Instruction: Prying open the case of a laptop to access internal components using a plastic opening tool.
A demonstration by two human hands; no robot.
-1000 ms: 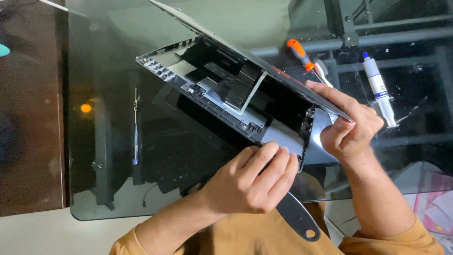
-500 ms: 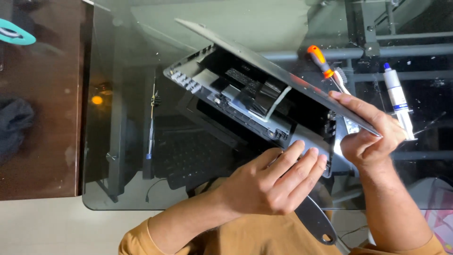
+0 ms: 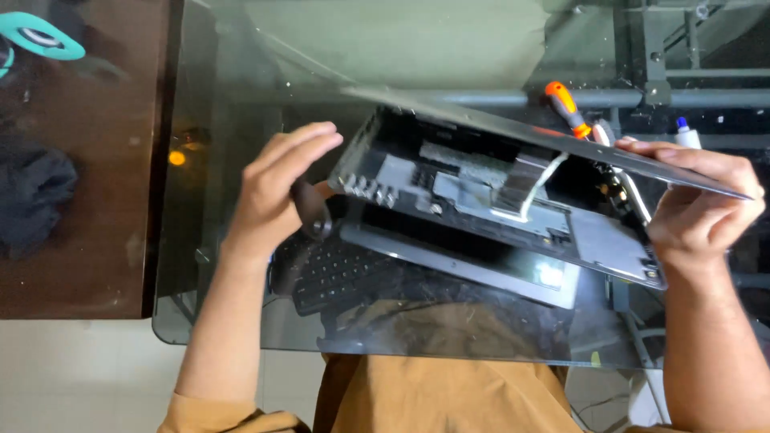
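Left hand (image 3: 277, 188) is up at the left end of the opened laptop (image 3: 481, 208), fingers stretched loosely open, the palm against that corner and not clamped round it. Right hand (image 3: 698, 212) is closed on the laptop's right end, thumb on top of the thin lifted cover panel (image 3: 513, 128), fingers curled beneath. The laptop sits tilted above the glass table (image 3: 241, 80), its inner boards showing. An orange-handled screwdriver (image 3: 567, 108) lies just behind the panel.
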